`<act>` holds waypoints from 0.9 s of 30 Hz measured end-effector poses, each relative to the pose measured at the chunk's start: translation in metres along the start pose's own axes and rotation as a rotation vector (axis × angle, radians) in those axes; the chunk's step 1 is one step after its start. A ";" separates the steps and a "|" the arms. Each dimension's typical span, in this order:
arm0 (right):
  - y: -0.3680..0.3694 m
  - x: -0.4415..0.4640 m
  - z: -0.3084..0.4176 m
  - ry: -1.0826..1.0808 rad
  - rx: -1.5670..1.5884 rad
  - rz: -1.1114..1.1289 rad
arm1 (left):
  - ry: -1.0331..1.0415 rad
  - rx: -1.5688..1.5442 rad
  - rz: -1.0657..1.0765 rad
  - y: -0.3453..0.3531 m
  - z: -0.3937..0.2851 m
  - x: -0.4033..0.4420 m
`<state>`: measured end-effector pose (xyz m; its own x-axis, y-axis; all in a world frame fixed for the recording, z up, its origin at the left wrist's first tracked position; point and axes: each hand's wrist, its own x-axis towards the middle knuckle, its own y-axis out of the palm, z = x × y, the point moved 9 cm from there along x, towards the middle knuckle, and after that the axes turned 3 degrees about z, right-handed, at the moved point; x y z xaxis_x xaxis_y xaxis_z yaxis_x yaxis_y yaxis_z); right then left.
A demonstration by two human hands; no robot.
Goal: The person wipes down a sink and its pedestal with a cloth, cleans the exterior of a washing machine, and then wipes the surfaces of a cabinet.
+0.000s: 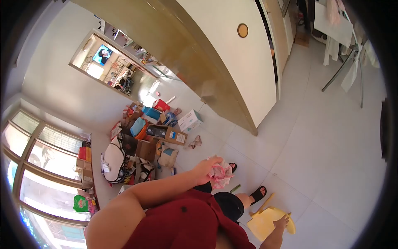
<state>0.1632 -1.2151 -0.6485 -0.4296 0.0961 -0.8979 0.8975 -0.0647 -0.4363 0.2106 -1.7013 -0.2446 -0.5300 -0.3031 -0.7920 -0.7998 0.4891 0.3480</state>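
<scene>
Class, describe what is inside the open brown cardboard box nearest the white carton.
Dark objects show inside the box; what they are is unclear, and anything beneath them is covered.

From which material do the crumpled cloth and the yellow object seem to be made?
Crumpled cloth: thin, matte fabric, judging by its loose folds; fibre unclear. Yellow object: probably smooth, hard plastic, from its even colour and rounded edge.

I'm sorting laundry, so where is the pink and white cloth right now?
In the head view, the pink and white cloth is in the left hand, appearing just left of a black sandal.
</scene>
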 end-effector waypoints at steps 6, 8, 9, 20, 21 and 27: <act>0.032 0.024 -0.004 0.170 -0.222 -0.679 | 0.073 0.052 -0.098 -0.016 -0.003 -0.004; 0.021 0.049 -0.001 0.078 -0.255 -0.677 | 0.098 0.037 -0.100 -0.030 -0.008 -0.004; 0.018 0.056 0.001 -0.002 -0.285 -0.676 | 0.117 0.026 -0.093 -0.038 -0.011 -0.005; 0.051 -0.063 0.068 -0.356 -0.674 0.064 | 0.067 -0.181 -0.023 -0.130 -0.063 -0.029; 0.046 -0.081 0.076 -0.324 -0.686 0.043 | 0.074 -0.222 -0.019 -0.144 -0.072 -0.025; -0.022 -0.190 0.208 -0.392 -0.823 -0.048 | 0.061 -0.498 0.025 -0.252 -0.144 -0.020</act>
<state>0.2047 -1.4391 -0.4804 -0.3365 -0.2739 -0.9010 0.6007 0.6744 -0.4294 0.3816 -1.9362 -0.2442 -0.5545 -0.3505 -0.7548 -0.8162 0.0520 0.5754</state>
